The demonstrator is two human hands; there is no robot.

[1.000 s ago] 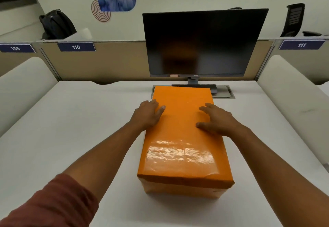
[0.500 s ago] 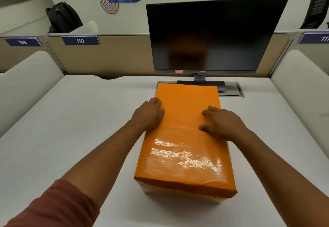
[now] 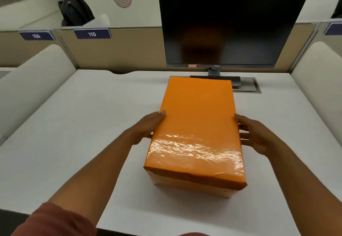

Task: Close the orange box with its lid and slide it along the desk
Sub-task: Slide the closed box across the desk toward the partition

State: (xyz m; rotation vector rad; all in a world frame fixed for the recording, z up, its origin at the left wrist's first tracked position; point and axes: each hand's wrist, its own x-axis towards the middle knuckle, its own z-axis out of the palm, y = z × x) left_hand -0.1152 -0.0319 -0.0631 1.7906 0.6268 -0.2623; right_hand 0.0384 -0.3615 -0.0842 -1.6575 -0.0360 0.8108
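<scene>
While the orange box stands on the white desk with its glossy lid seated fully over it, it is flanked at mid-length by both hands. The left hand is laid flat against the left side wall, fingers extended together and the thumb tip resting at the lid's upper edge. The right hand is held at the right side wall with its fingers spread; whether the palm is pressed to the box cannot be told. The box's far end is placed just before the foot of a dark monitor. A black backpack is seen beyond the partition bearing the label 110.
</scene>
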